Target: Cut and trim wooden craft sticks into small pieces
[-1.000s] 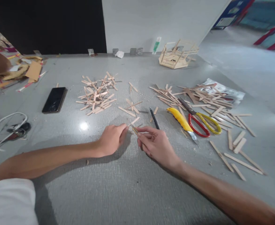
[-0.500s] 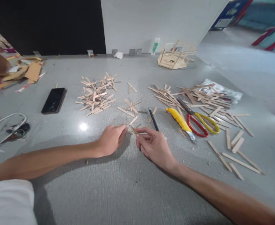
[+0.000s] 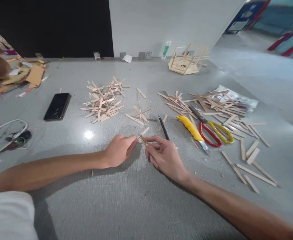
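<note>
My left hand point(image 3: 119, 150) is closed, its fingertips pinching a short wooden stick point(image 3: 145, 131) that points up and to the right. Across from it, my right hand point(image 3: 163, 153) grips a slim gold-brown tool point(image 3: 143, 139); most of it is hidden by the fingers and its kind is unclear. The tool's tip meets or nearly meets the stick close to my left fingertips. A black pen point(image 3: 163, 127) lies just behind my right hand. Beyond the hands are a few loose sticks point(image 3: 134, 119) and a pile of short cut sticks point(image 3: 104, 103).
To the right lie a yellow-handled cutter point(image 3: 190, 127), scissors point(image 3: 212, 131) with red and yellow handles, and many wooden sticks point(image 3: 226, 108) by a plastic bag point(image 3: 246, 101). A stick-built frame point(image 3: 185, 68) stands at the back. A phone point(image 3: 57, 106) and white cable point(image 3: 6, 125) are left.
My left hand and the stick have shifted slightly right, towards the tool. My right hand stays almost where it was, and the things on the table look unchanged.
</note>
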Motion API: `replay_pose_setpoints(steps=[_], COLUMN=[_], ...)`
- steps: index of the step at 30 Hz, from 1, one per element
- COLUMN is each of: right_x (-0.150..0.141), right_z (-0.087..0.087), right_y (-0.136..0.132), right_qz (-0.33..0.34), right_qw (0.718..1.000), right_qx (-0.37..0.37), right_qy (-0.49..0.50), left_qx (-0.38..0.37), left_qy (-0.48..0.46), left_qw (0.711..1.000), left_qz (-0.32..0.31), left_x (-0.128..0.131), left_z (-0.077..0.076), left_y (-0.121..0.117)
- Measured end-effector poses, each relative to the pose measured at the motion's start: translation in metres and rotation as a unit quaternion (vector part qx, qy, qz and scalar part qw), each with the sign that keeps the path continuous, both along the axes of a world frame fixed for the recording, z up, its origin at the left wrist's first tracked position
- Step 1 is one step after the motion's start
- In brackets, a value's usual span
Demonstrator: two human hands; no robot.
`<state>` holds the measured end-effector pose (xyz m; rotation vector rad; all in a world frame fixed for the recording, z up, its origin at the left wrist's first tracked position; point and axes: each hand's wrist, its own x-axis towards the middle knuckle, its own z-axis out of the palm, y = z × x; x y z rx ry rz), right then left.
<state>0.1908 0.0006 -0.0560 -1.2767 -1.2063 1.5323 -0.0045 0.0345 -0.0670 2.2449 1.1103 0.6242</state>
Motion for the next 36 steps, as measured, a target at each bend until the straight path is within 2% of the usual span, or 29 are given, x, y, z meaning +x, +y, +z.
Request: replay_pose_setpoints(steps=[7, 9, 12, 14, 18, 21, 28, 36], right_x=[0.008, 0.012, 0.015, 0.016, 0.015, 0.016, 0.025, 0.028], right_z=[0.01, 0.011, 0.008, 0.005, -0.002, -0.004, -0.006, -0.006], right_y=[-0.001, -0.002, -0.004, -0.004, -0.005, -0.008, -0.019, -0.021], right_qz=[0.016, 0.021, 0.007, -0.023, -0.081, -0.091, -0.071, -0.072], right_qw=[0.998, 0.999, 1.0, 0.995, 0.976, 0.966, 0.921, 0.899], right_qx=[-0.055, -0.048, 0.021, 0.087, 0.193, 0.231, 0.337, 0.375], right_qy=[0.017, 0.008, -0.015, -0.035, -0.065, -0.078, -0.181, -0.213], left_qx=[-0.016, -0.025, -0.053, -0.104, -0.232, -0.273, -0.292, -0.281], left_qy=[-0.03, -0.038, -0.063, -0.104, -0.191, -0.225, -0.254, -0.255], left_qw=[0.999, 0.999, 0.996, 0.989, 0.952, 0.933, 0.921, 0.923], left_qz=[0.03, 0.03, 0.024, 0.01, -0.056, -0.071, -0.055, -0.064], left_x=[0.0, 0.0, 0.001, 0.002, 0.003, 0.004, 0.005, 0.003], left_z=[0.007, 0.01, 0.015, 0.02, 0.03, 0.033, 0.032, 0.028], left_y=[0.004, 0.005, 0.004, 0.002, -0.007, -0.013, -0.019, -0.02])
